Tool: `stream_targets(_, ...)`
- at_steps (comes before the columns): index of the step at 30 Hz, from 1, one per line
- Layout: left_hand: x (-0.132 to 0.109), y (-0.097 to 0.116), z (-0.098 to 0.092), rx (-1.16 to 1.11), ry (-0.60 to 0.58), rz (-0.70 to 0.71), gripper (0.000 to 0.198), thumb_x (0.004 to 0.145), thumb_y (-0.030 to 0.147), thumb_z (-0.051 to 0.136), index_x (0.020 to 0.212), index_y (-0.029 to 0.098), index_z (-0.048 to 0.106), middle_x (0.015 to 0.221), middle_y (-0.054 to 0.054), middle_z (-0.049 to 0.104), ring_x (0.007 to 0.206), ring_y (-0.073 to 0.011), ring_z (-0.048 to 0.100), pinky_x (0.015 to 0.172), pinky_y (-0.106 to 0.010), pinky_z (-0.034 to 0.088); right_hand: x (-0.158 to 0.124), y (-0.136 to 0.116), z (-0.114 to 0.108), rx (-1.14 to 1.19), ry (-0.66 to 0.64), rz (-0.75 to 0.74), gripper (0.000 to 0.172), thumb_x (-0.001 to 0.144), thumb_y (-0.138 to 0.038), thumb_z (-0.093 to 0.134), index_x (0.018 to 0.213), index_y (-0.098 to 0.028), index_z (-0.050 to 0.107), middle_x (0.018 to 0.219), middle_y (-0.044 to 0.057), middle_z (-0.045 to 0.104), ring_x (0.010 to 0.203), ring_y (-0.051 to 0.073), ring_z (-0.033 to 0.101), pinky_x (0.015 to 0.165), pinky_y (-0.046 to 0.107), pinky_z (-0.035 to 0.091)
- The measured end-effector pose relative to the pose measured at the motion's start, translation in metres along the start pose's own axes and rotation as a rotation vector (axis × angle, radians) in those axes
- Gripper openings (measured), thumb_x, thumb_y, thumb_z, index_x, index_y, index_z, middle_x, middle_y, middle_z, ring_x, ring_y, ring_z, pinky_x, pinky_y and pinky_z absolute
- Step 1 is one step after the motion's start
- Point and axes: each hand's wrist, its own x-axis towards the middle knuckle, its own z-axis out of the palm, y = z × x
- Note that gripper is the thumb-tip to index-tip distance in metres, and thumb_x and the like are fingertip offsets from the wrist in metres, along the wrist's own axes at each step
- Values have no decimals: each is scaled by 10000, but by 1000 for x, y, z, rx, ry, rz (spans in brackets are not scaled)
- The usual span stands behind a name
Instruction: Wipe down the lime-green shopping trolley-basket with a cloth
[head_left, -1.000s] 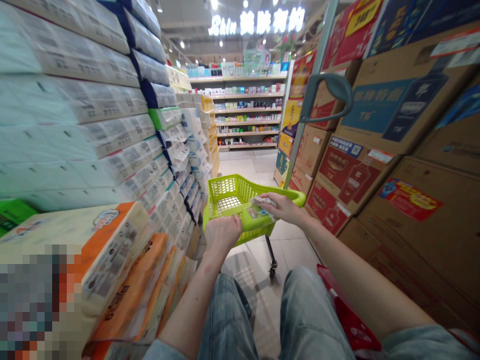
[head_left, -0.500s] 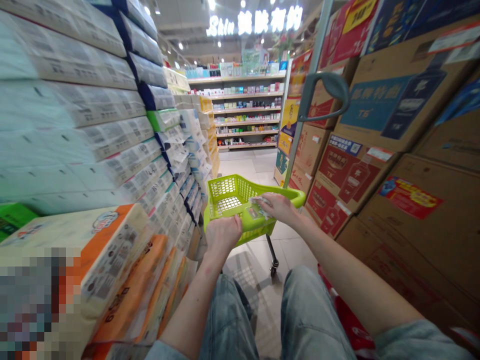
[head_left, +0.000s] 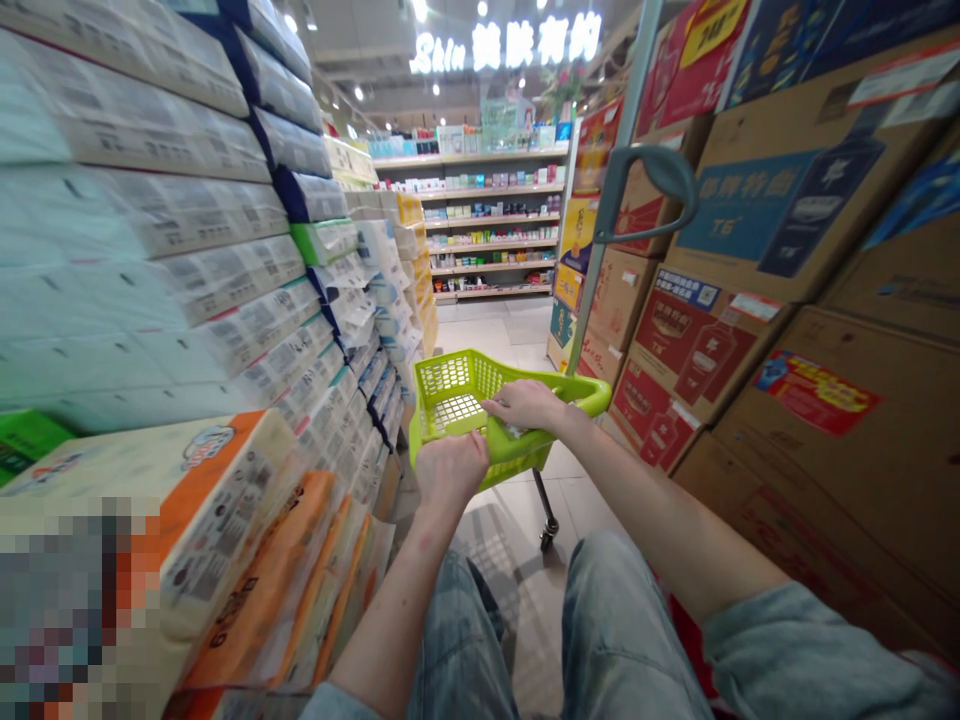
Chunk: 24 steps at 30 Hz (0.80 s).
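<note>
Head view: left hand (head_left: 452,472) with fingers clamped on the near rim of the green cart (head_left: 517,447), which stands on the floor (head_left: 577,500); right hand (head_left: 527,404) over that rim, though I cannot tell whether its fingers grip anything.

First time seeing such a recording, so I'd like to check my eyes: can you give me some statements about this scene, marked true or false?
1. The left hand grips the green basket. True.
2. The right hand holds the gray handle. False: the right hand lies over the basket's near edge.
3. A wheel shows below the basket. True.
4. The cardboard boxes are stacked on the person's left. False: the cardboard boxes stand on the right.
</note>
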Motion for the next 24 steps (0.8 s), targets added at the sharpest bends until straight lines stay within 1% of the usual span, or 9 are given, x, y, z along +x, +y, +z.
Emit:
stream_targets(3,0,2,0,0,2,-39,625,912,349,187,733,109,736,673,-155,694,641,-249,664,562,-314,451,10,-4,-1,60,-51,-32,552,867,-623,348,802,-223,723,821,71,706,752,183,634,620,246,409)
stream_targets(6,1,3,-1,-9,5,-59,617,910,336,188,746,111,739,674,-152,695,646,-251,666,564,-317,455,11,-7,3,78,-35,-42,511,861,-605,398,759,-220,718,762,66,700,697,177,631,597,247,417)
stream_targets(9,2,4,-2,-11,3,-77,616,910,325,182,757,113,739,686,-151,699,656,-257,668,564,-325,458,2,-9,9,77,60,-57,503,896,-560,373,749,-207,701,779,74,692,725,185,630,636,260,428)
stream_targets(12,2,5,-4,-4,-1,-89,619,913,320,176,764,107,737,702,-154,703,657,-257,670,564,-325,460,-12,-6,17,97,184,-154,461,935,-488,341,793,-207,678,849,59,674,800,166,618,699,253,421)
stream_targets(14,1,6,-4,-8,-8,-84,618,917,322,178,767,102,736,706,-157,703,658,-255,671,566,-321,460,-20,1,21,127,251,-194,410,948,-443,343,836,-208,659,876,42,655,833,147,601,721,239,408)
stream_targets(16,1,7,-4,-23,-17,-67,615,921,327,185,764,100,735,702,-156,702,659,-255,671,565,-318,458,-27,11,25,151,299,-179,384,954,-414,343,841,-204,644,861,29,641,824,132,587,719,231,395)
stream_targets(19,0,11,-4,-54,-29,-36,612,923,322,187,757,100,732,687,-151,698,654,-255,668,562,-315,452,-34,27,26,157,345,-115,377,956,-400,343,816,-201,632,823,18,632,775,122,573,686,227,376)
stream_targets(24,0,16,-3,-81,-42,-18,612,921,322,182,761,106,733,679,-151,690,651,-250,661,570,-316,440,-38,48,18,145,334,48,349,935,-396,378,803,-208,641,837,20,653,780,137,585,648,232,368)
